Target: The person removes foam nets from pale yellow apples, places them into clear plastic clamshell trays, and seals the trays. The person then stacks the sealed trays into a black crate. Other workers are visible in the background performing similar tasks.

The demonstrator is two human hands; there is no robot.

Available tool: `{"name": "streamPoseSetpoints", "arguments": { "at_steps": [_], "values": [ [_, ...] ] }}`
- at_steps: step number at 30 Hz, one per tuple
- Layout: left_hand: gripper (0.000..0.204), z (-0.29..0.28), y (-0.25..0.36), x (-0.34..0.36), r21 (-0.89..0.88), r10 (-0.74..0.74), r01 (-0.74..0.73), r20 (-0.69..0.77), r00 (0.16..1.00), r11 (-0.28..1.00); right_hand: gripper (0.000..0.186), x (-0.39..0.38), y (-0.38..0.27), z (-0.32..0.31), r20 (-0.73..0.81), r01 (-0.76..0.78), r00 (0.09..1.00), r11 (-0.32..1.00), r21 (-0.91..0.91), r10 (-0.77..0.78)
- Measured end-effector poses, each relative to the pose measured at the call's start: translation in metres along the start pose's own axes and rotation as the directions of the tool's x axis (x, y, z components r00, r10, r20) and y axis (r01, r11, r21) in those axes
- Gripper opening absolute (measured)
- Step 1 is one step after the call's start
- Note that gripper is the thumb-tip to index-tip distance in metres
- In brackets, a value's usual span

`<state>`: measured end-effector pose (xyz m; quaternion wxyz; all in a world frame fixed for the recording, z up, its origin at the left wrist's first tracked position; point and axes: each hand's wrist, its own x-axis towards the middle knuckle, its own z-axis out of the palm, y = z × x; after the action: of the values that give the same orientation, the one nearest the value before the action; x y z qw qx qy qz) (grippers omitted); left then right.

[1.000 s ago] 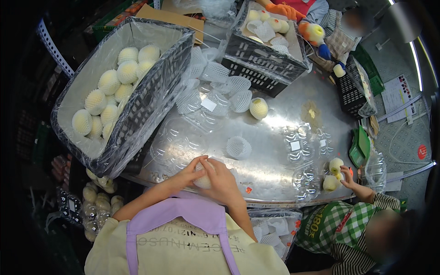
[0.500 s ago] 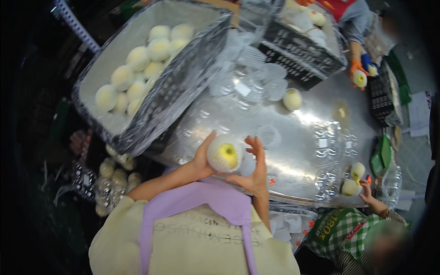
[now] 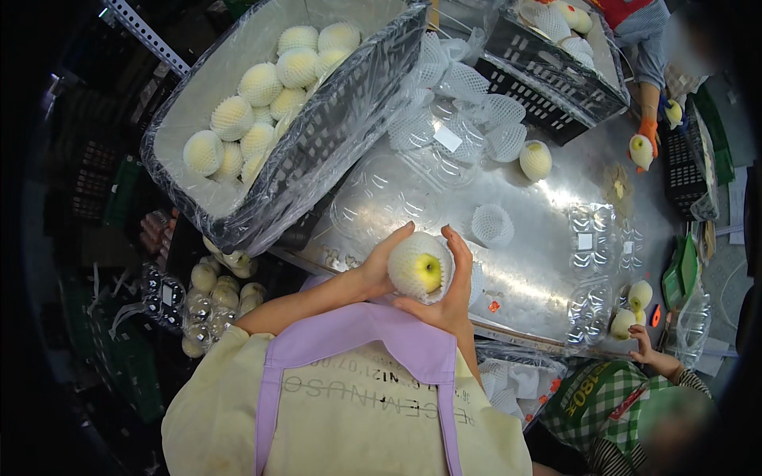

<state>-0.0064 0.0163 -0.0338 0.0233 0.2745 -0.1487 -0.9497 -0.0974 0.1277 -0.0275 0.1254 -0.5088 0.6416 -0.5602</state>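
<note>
A yellow-green apple [image 3: 429, 275] in a white foam net [image 3: 406, 270] is held in front of my apron, its stem end facing up. My left hand [image 3: 379, 266] cups its left side. My right hand [image 3: 452, 295] wraps its right side, with the thumb below and the fingers along the edge. Just behind the right hand, part of another white foam net [image 3: 476, 283] shows on the metal table [image 3: 524, 274]. An empty foam net [image 3: 492, 225] lies farther off on the table, and a netted apple [image 3: 536, 160] sits beyond it.
A lined crate [image 3: 178, 131] of netted apples stands at left, beside foam nets [image 3: 468, 87] and clear clamshell trays [image 3: 389, 186]. Another crate [image 3: 548, 71] stands at the back. Co-workers' hands [image 3: 647, 131] [image 3: 641, 341] handle apples at right. Packed fruit [image 3: 210, 305] lies at lower left.
My right hand, spread beside the apple before, has closed in against its right side. The left hand still cups the apple. The whole view has shifted slightly.
</note>
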Motion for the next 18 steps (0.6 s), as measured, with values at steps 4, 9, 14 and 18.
{"name": "streamPoseSetpoints", "arguments": {
  "at_steps": [4, 9, 14, 18],
  "values": [
    [0.047, 0.003, 0.000, -0.001, 0.050, 0.002, -0.001, -0.018, 1.000, 0.999, 0.099, 0.004, 0.000, 0.000, 0.047, 0.121, 0.992, 0.977, -0.173, -0.114],
    [0.046, -0.007, 0.000, 0.001, 0.201, 0.011, -0.011, 0.000, 1.000, 0.980, 0.097, 0.005, 0.007, -0.003, 0.154, -0.056, 0.985, 0.992, -0.117, 0.074],
    [0.050, -0.014, 0.001, 0.005, 0.069, -0.042, 0.040, 0.028, 0.999, 0.997, 0.106, -0.004, 0.024, -0.003, 0.195, -0.296, 0.949, 0.916, 0.270, 0.250],
    [0.052, -0.010, 0.005, 0.006, 0.026, 0.024, -0.024, 0.000, 1.000, 0.999, 0.110, -0.009, 0.030, -0.011, 0.144, -0.343, 0.939, 0.897, 0.279, 0.314]
  ]
}}
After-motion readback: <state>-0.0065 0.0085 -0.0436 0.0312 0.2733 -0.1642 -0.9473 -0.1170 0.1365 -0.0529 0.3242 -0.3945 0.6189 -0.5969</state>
